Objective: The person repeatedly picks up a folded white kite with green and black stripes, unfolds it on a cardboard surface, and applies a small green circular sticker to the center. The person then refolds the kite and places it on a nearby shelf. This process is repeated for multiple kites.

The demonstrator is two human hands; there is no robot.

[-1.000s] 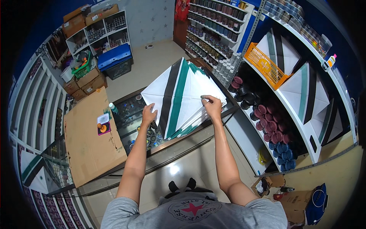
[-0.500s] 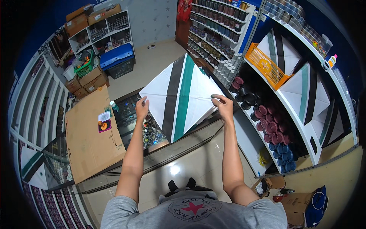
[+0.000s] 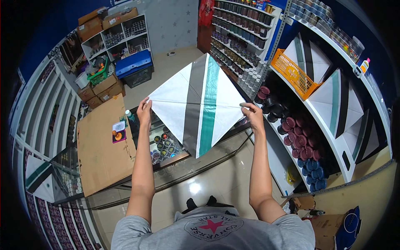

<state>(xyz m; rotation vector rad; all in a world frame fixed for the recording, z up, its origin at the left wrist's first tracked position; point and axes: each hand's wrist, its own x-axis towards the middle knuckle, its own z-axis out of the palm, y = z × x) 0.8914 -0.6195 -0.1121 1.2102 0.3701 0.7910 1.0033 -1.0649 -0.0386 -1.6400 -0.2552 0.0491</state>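
A diamond-shaped white kite with one dark grey and one green stripe is stretched out before me over the glass counter. My left hand is closed on its left corner, fingers pinching the edge. At the opposite corner my right hand pinches the kite between thumb and fingers. Its lower tip hangs towards me, and it hides much of the counter's right part. Round-topped spools or tins show through the glass beside my left forearm.
Left on the counter lies a cardboard sheet, bearing a wooden-handled stamp on an ink pad and a small green bottle. Similar kites and an orange basket fill the right shelf, above maroon and blue spools. A blue-lidded bin stands behind.
Both hands have lifted the kite and spread slightly apart, pulling it flatter. The layered edges that showed beneath its lower right side are out of sight. My view has shifted slightly.
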